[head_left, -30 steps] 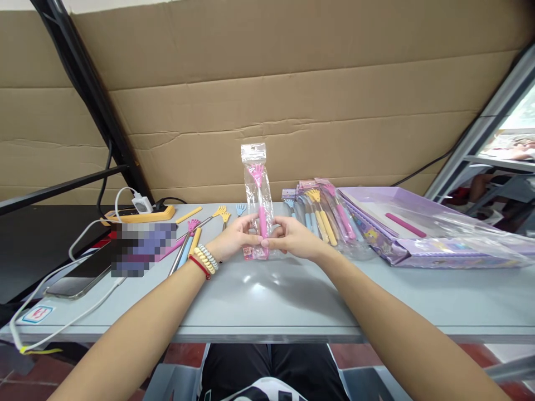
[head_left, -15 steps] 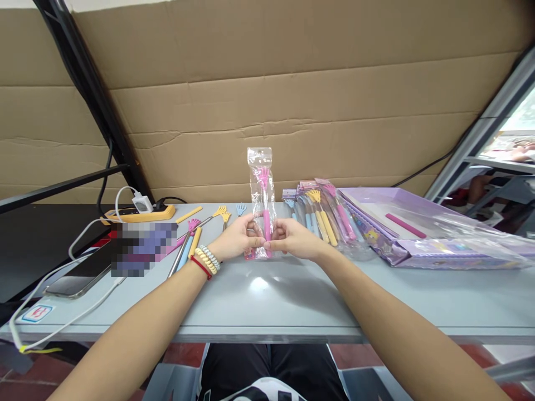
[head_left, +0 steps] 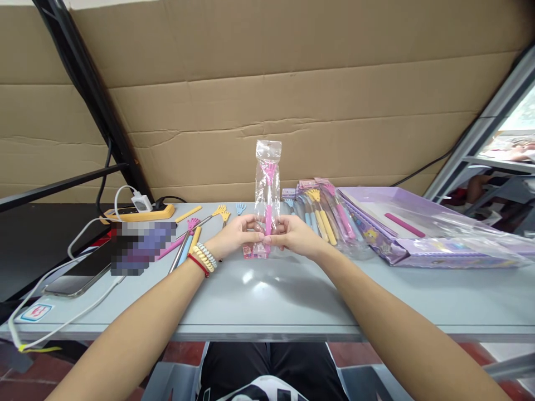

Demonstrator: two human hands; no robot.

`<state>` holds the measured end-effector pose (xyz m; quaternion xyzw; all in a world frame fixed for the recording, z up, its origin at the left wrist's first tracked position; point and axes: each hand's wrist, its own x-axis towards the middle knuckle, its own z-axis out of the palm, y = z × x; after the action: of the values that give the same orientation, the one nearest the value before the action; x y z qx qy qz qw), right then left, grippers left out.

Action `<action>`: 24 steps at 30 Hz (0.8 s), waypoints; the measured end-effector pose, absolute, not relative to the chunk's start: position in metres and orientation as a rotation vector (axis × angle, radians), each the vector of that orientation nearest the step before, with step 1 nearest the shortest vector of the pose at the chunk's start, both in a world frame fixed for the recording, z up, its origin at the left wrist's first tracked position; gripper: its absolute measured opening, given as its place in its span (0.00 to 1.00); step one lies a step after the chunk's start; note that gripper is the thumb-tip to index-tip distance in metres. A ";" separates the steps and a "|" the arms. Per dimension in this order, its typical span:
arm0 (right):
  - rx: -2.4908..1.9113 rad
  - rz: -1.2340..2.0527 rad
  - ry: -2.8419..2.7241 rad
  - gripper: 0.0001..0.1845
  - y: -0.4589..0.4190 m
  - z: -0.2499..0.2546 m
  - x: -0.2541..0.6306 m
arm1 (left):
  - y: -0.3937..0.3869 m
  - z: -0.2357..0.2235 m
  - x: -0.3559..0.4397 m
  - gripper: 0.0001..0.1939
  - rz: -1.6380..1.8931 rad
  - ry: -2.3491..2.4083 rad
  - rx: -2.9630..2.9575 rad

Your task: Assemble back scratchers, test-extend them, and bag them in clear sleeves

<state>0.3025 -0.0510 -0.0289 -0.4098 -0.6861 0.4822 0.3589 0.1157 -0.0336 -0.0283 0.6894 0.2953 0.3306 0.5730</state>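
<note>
A pink back scratcher (head_left: 268, 192) stands upright inside a clear plastic bag (head_left: 268, 149), its little hand-shaped head at the top. My left hand (head_left: 239, 236) pinches the lower left side of this bagged scratcher. From the other side, my right hand (head_left: 293, 236) grips it at about the same height, thumbs nearly meeting over the handle. Behind my left wrist lie loose scratchers, among them a pink one (head_left: 193, 224), a yellow one (head_left: 219, 210) and a blue one (head_left: 241, 208). To the right of my right hand is a pile of bagged scratchers (head_left: 324, 214).
A purple patterned box (head_left: 438, 260) with clear film and a pink stick in it occupies the right side. On the left are a phone (head_left: 79, 273), white cables (head_left: 90, 309) and a yellow power strip (head_left: 163, 214). Cardboard (head_left: 292, 100) lines the back of the grey table (head_left: 267, 301).
The bagged pink scratcher has shifted slightly right and up between my hands. Both hands still hold it in nearly the same place over the table.
</note>
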 end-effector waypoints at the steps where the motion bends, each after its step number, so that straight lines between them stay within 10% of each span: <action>1: -1.050 1.243 -1.763 0.17 -0.051 -0.029 0.302 | -0.034 -0.028 0.115 0.23 0.768 0.678 1.619; 24: -1.056 1.193 -1.779 0.18 -0.050 -0.031 0.303 | -0.036 -0.030 0.119 0.22 0.749 0.700 1.762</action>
<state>0.3028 -0.0499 -0.0310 -0.4113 -0.6927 0.4644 0.3680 0.1185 -0.0360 -0.0296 0.7362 0.2926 0.3130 0.5238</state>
